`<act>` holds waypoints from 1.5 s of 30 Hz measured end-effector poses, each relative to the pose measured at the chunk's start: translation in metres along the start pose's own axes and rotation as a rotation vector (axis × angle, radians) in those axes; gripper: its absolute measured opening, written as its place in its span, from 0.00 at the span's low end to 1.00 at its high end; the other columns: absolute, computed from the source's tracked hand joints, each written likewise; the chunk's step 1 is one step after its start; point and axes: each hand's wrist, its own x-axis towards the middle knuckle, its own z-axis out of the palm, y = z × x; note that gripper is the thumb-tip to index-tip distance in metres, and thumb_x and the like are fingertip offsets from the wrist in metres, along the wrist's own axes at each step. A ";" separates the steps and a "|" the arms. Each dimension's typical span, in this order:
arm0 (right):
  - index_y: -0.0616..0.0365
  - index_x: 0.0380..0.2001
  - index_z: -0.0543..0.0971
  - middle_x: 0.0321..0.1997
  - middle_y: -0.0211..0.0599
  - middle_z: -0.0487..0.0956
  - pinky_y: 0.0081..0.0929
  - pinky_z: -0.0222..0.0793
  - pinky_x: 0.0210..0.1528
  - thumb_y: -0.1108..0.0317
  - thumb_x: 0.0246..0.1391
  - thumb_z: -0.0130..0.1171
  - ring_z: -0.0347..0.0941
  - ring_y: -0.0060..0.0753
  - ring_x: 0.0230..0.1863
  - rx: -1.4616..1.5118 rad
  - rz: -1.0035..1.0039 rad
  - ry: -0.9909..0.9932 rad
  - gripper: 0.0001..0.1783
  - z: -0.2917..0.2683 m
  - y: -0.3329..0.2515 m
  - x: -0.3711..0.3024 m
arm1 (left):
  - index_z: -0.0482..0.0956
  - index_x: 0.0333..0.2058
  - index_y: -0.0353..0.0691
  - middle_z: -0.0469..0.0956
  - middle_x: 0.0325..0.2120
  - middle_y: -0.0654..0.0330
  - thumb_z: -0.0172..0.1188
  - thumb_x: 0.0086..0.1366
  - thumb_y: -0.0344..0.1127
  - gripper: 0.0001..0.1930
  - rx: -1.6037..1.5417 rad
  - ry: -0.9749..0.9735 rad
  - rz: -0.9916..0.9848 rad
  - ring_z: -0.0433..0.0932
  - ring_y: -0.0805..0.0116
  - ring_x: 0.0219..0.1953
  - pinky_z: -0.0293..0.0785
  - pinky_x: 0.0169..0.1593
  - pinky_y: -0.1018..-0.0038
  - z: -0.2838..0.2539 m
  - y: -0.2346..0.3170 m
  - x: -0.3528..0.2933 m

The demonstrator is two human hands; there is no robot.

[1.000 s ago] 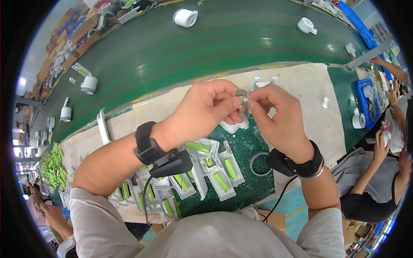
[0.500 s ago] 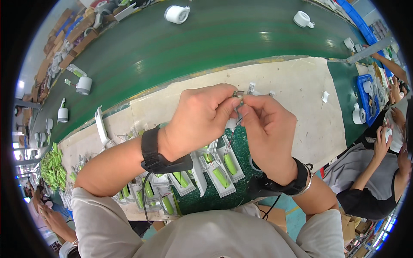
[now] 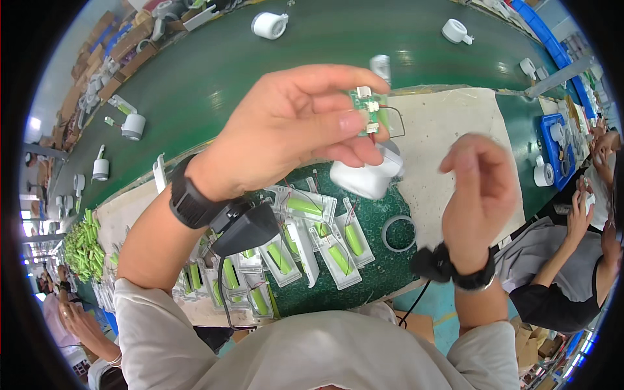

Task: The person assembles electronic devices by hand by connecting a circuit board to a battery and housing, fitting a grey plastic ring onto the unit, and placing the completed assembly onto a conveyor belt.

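Note:
My left hand [image 3: 312, 123] is raised over the far edge of the table, its thumb and fingers closed on a small green circuit board [image 3: 364, 120] with white connectors. A thin dark wire [image 3: 402, 122] loops out from the board's right side. Beneath that hand shows a white rounded housing [image 3: 367, 179], like the head of a handheld fan; whether the board joins it is hidden by the fingers. My right hand [image 3: 481, 195] hovers apart at the right over the pale sheet, fingers curled and smeared by motion; nothing shows clearly in it.
Several white trays with green battery cells [image 3: 338, 260] lie on the green mat, beside a grey ring [image 3: 398, 233]. A green conveyor [image 3: 214, 91] carries white fan-like units [image 3: 270, 26]. Loose green cells [image 3: 84, 250] are heaped at left. A co-worker [image 3: 552, 260] sits at right near a blue tray [image 3: 552, 120].
Both hands were together at the small part. My left hand has lifted it away from me, showing the board; my right hand has let go and moved right and nearer.

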 end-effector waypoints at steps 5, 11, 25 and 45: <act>0.65 0.51 0.59 0.48 0.34 0.68 0.27 0.63 0.50 0.62 0.55 0.48 0.65 0.28 0.49 1.179 1.031 -0.344 0.24 0.023 -0.007 -0.018 | 0.61 0.48 0.30 0.74 0.35 0.49 0.50 0.59 0.27 0.18 0.070 -0.033 0.145 0.77 0.71 0.26 0.76 0.31 0.80 0.013 0.012 -0.015; 0.66 0.51 0.59 0.50 0.41 0.66 0.30 0.62 0.52 0.68 0.51 0.52 0.64 0.32 0.50 1.074 0.878 -0.399 0.25 0.038 -0.028 -0.030 | 0.61 0.47 0.32 0.74 0.33 0.50 0.53 0.57 0.30 0.20 -0.031 0.246 0.242 0.76 0.72 0.23 0.74 0.28 0.80 0.030 0.017 -0.054; 0.61 0.48 0.62 0.43 0.53 0.68 0.33 0.68 0.41 0.68 0.34 0.65 0.67 0.50 0.44 -0.034 -0.476 -0.201 0.35 0.011 -0.081 -0.034 | 0.64 0.37 0.31 0.74 0.26 0.46 0.58 0.54 0.32 0.16 -0.021 0.352 0.236 0.76 0.67 0.17 0.74 0.18 0.79 0.060 0.036 -0.125; 0.66 0.48 0.64 0.49 0.55 0.63 0.47 0.64 0.44 0.61 0.49 0.47 0.64 0.55 0.46 0.054 -0.271 -0.563 0.25 -0.028 -0.101 -0.004 | 0.61 0.45 0.27 0.71 0.36 0.41 0.51 0.56 0.20 0.18 -0.068 -0.010 -0.018 0.77 0.57 0.32 0.77 0.36 0.69 0.045 0.066 -0.091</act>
